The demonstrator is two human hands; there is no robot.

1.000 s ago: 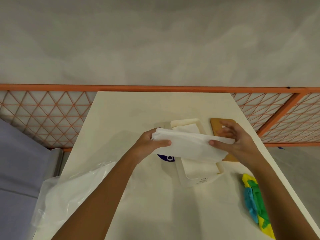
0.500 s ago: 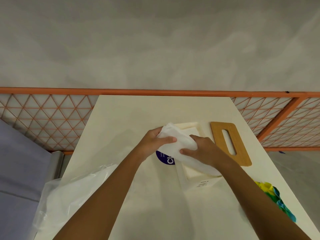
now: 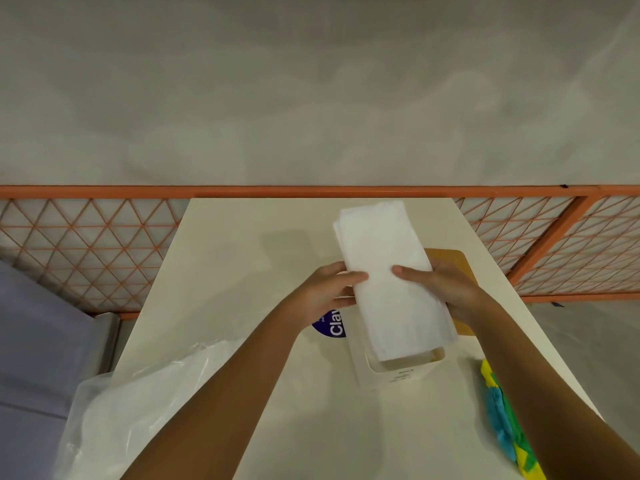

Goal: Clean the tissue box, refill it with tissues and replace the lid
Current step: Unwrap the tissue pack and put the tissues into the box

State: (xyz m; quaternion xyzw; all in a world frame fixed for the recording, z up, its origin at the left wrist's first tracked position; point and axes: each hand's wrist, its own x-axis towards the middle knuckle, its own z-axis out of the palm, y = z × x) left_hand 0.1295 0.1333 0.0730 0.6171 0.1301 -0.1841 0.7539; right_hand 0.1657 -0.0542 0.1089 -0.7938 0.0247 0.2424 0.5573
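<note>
We see little of the tissue box [image 3: 401, 370]: only its near end wall and a strip of rim show, the rest lying under the stack of tissues [image 3: 384, 271] and the hands; whether the stack's near end touches the box floor we cannot tell (it dips inside the rim at 6 o'clock, while the far end rises toward 12 o'clock). The wooden lid [image 3: 453, 259] lies flat on the table [image 3: 242, 244] at the box's 2 o'clock, mostly covered by the stack and the right hand [image 3: 446, 289], so its slot is hidden; a dark blue label [image 3: 330, 325] at the box's 9 o'clock sits half behind the left hand [image 3: 325, 292], its white lettering cut to "Clav". The clear plastic bag [image 3: 138, 403] at 8 o'clock and the coloured cloth [image 3: 502, 420] at 4 o'clock both run off the bottom edge. The left hand grips the stack's left long edge, thumb on top and fingers curled beneath; the right hand grips the right edge likewise, its fingers out of sight under the paper. Half a second ago the tissues sat bunched crosswise between hands close together, the right hand lay over the box, and the lid's slot showed whole; now the stack lies straight along the box, a hand on either side.
</note>
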